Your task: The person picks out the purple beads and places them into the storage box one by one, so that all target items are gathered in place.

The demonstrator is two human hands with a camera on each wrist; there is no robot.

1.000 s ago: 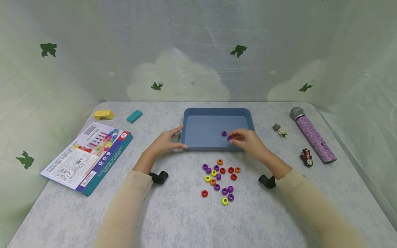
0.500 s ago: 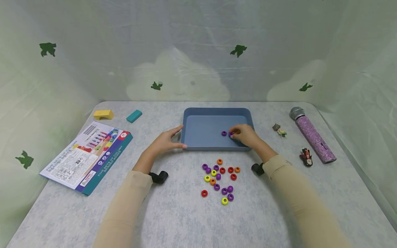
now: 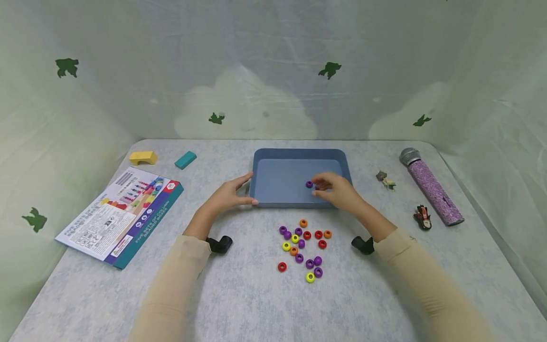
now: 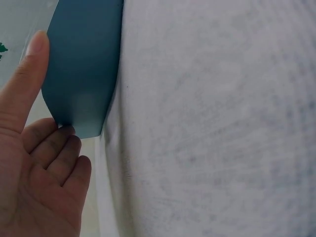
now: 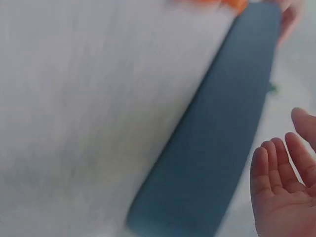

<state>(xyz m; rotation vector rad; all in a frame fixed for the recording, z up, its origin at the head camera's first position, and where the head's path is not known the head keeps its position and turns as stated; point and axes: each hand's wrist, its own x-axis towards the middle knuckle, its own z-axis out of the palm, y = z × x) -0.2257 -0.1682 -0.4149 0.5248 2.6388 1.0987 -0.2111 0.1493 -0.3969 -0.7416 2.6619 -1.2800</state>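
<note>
Purple bead point(image 3: 309, 184): small, round, glossy, a dark hole through it. Lies on the floor of the blue-grey tray point(image 3: 278, 173), right of centre, toward the near edge. Tray shallow, rounded corners, near the table's far edge.

Right hand point(image 3: 341, 192) over the tray's right part, just beside the bead; thumb and fingers apart, fingers gently bent, nothing seen in its grasp in the right wrist view. Left hand point(image 3: 225, 195) at the tray's near left corner: thumb and forefinger spread wide, touching the walls, not closed round them.

Against half a second ago: right thumb now parted from the fingers, hand a little nearer the tray's near edge. A second purple bead, at those fingertips then, now mostly hidden behind the fingers. Left hand, tray and first bead unchanged.

Mid-table, in front of the tray's near edge: loose beads point(image 3: 301, 243), purple, red, orange and yellow, same scatter as before. Toward the table's left edge: printed box point(image 3: 124, 213); near the far left corner, yellow block point(image 3: 143, 157) and teal block point(image 3: 185, 160). Toward the right edge: glittery purple microphone point(image 3: 436, 192), two small figurines point(image 3: 422, 218).
</note>
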